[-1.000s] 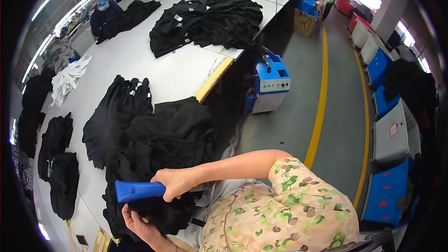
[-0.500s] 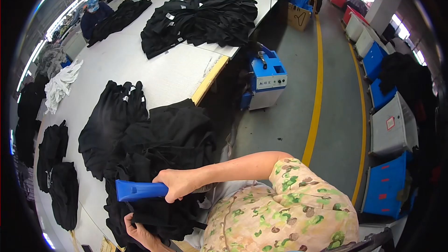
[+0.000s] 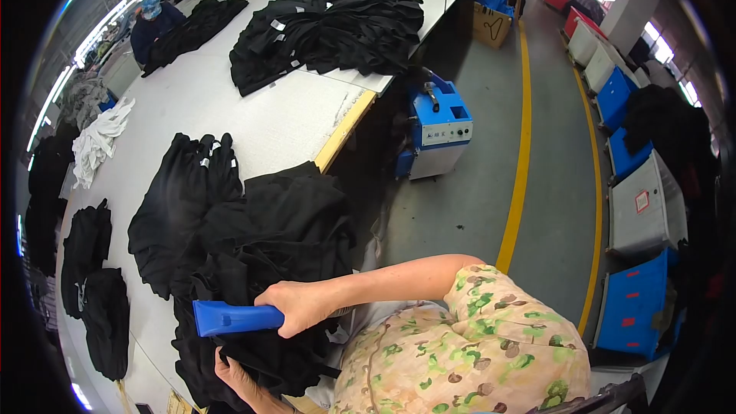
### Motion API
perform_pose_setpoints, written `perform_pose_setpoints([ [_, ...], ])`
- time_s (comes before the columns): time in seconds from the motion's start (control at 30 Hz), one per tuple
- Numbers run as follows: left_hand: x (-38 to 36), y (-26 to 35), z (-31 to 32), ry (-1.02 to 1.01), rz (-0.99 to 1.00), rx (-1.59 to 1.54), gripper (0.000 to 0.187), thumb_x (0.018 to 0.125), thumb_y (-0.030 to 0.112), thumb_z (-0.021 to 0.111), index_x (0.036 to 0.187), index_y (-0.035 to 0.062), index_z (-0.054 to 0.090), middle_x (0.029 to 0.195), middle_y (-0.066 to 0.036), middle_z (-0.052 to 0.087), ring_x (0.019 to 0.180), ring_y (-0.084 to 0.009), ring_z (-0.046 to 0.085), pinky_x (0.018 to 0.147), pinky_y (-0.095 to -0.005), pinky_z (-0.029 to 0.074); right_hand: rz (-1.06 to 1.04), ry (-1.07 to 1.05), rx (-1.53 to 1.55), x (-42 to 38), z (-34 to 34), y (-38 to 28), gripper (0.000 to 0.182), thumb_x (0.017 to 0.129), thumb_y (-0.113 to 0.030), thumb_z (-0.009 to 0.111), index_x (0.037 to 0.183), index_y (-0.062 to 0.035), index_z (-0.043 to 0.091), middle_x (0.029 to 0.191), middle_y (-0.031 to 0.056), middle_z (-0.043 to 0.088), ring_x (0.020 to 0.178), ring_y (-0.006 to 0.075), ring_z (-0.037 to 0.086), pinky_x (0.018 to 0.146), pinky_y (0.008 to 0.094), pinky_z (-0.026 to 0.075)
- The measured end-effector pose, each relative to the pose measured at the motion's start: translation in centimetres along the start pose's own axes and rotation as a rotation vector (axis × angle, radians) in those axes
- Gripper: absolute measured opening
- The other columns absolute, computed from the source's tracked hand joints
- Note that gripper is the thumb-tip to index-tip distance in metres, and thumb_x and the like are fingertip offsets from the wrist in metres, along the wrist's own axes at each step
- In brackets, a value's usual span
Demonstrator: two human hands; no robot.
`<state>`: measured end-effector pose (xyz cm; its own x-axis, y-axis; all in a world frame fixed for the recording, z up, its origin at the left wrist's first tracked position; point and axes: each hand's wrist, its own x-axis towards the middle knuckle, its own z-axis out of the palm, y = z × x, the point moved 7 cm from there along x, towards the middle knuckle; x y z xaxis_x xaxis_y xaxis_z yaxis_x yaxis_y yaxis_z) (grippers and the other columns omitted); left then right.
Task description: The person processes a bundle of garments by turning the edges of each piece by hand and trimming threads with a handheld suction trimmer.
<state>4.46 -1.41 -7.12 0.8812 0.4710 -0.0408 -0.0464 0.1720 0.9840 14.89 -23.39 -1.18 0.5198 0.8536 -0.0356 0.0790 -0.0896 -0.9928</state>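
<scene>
My right hand (image 3: 299, 305) is closed around a blue vacuum nozzle (image 3: 236, 318), a flat piece with a wide mouth that points left. A bit of grey ribbed hose shows behind my wrist. Just under the nozzle lies a black garment (image 3: 287, 353), rumpled at the near edge of the table. Below the nozzle, my left hand (image 3: 239, 382) pinches a fold of this garment between thumb and fingers; the cloth hides part of the fingertips. More black garments (image 3: 284, 211) are heaped directly beyond my hands, some with white labels.
On the white table (image 3: 180, 100) lie another black garment pile (image 3: 330, 31), a white cloth (image 3: 100, 142) and black bundles (image 3: 105, 322). A blue machine (image 3: 441, 130) stands on the aisle floor, with bins (image 3: 632, 303) along the right. A co-worker (image 3: 153, 27) is at the far left.
The nozzle and my right hand have shifted slightly right and down. My left hand has moved a little right, still pinching the black cloth.
</scene>
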Motion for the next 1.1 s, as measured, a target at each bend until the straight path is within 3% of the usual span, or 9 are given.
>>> perform_pose_setpoints([
  [0.23,1.0,-0.5,-0.2,-0.023,0.025,0.032,0.018,0.098,0.017,0.067,0.093,0.0004,0.061,0.085,0.002,0.062,0.077,-0.0079,0.056,0.072,-0.0221,0.048,-0.082,0.033,-0.162,-0.6,-0.2,-1.0,0.034,0.070,-0.016,0.074,0.091,0.0050,0.059,0.078,0.0189,0.064,0.076,0.0357,0.066,0.070,0.0427,0.050],
  [0.53,1.5,-0.2,0.2,-0.061,0.106,0.156,0.018,0.099,0.016,0.066,0.095,-0.0008,0.062,0.086,0.002,0.062,0.076,-0.0077,0.054,0.071,-0.0220,0.046,-0.108,0.175,-0.141,-2.0,-2.3,-0.7,0.029,0.072,-0.015,0.073,0.089,0.0038,0.058,0.076,0.0189,0.064,0.075,0.0362,0.066,0.068,0.0420,0.050],
  [0.87,1.8,0.2,1.5,-0.018,0.125,0.316,0.016,0.098,0.011,0.063,0.099,-0.0044,0.063,0.087,0.000,0.063,0.078,-0.0089,0.054,0.073,-0.0230,0.045,-0.057,0.287,-0.101,-3.6,-5.6,0.9,0.023,0.071,-0.011,0.067,0.087,0.0028,0.057,0.070,0.0136,0.061,0.065,0.0239,0.061,0.064,0.0365,0.049],
  [1.1,2.0,0.2,2.2,-0.018,0.096,0.318,0.014,0.097,0.009,0.063,0.095,-0.0046,0.063,0.084,0.002,0.061,0.076,-0.0074,0.052,0.071,-0.0222,0.043,-0.021,0.275,-0.062,-3.9,-6.5,1.3,0.023,0.070,-0.010,0.066,0.086,0.0023,0.056,0.070,0.0116,0.059,0.065,0.0202,0.059,0.063,0.0358,0.048],
])
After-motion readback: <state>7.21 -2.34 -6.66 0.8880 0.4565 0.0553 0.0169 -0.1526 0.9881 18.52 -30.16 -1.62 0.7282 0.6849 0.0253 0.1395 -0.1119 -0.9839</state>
